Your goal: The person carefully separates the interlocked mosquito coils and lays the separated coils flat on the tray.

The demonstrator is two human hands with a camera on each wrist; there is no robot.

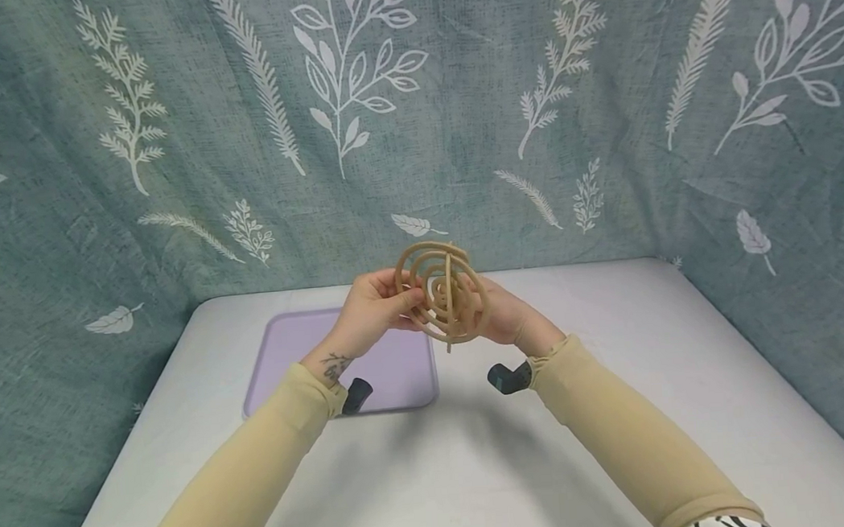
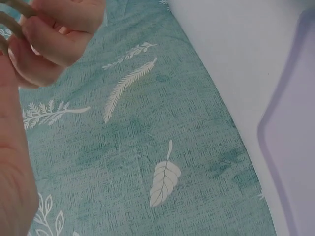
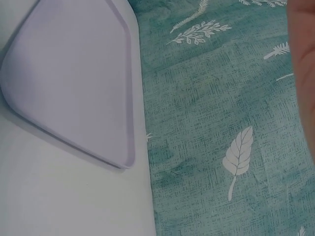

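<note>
A tan, wood-coloured spiral (image 1: 432,251) of several round coils, with a straight bar across it, is held up above the table in the head view. My left hand (image 1: 375,308) grips its left side, thumb in front and fingers curled round the coils. In the left wrist view the curled fingers (image 2: 54,42) of that hand hold a bit of the coil at the top left corner. My right hand (image 1: 503,313) holds the spiral from the right, its fingers partly hidden behind the coils. Only a strip of the right hand (image 3: 302,73) shows in the right wrist view.
A shallow lilac tray (image 1: 400,378) lies on the white table (image 1: 620,412), below and left of the hands. A green curtain (image 1: 457,132) with white leaf prints hangs behind the table and along both sides. Dark wrist cameras jut out from both sleeves.
</note>
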